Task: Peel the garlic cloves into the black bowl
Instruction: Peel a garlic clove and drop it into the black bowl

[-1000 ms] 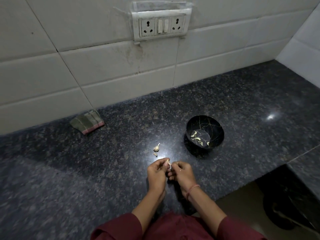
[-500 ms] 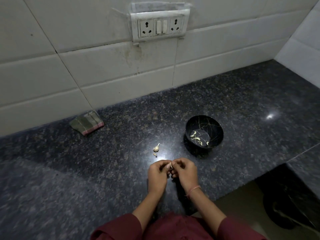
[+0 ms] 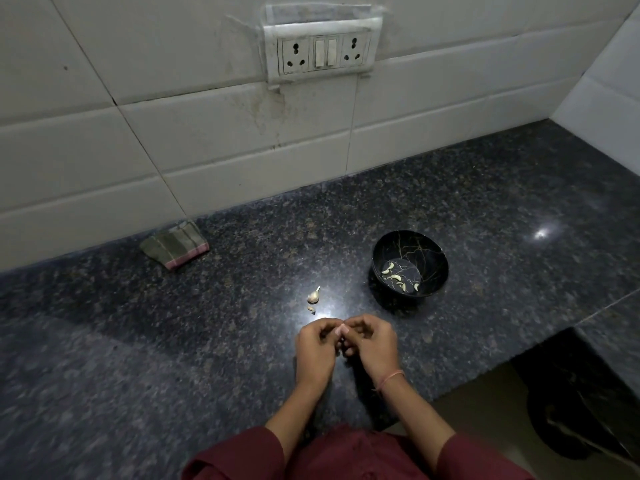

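Note:
My left hand (image 3: 315,351) and my right hand (image 3: 372,344) meet fingertip to fingertip low over the dark granite counter (image 3: 173,341). Both pinch one small garlic clove (image 3: 341,330), which is almost wholly hidden by the curled fingers. The black bowl (image 3: 429,251) with thin gold lines stands up and to the right of my hands, with several peeled cloves (image 3: 398,278) in its bottom. A small garlic piece with a stem (image 3: 313,296) lies on the counter just beyond my left hand, with a scrap of garlic (image 3: 311,309) next to it.
A folded green cloth with a pink edge (image 3: 175,244) lies by the tiled wall at the back left. A socket and switch plate (image 3: 323,51) is on the wall. The counter edge steps down at the lower right, above a dark floor area (image 3: 581,403).
My hands have drawn closer together and the fingers have curled over the clove, so less of it shows. The bowl and loose garlic have not moved.

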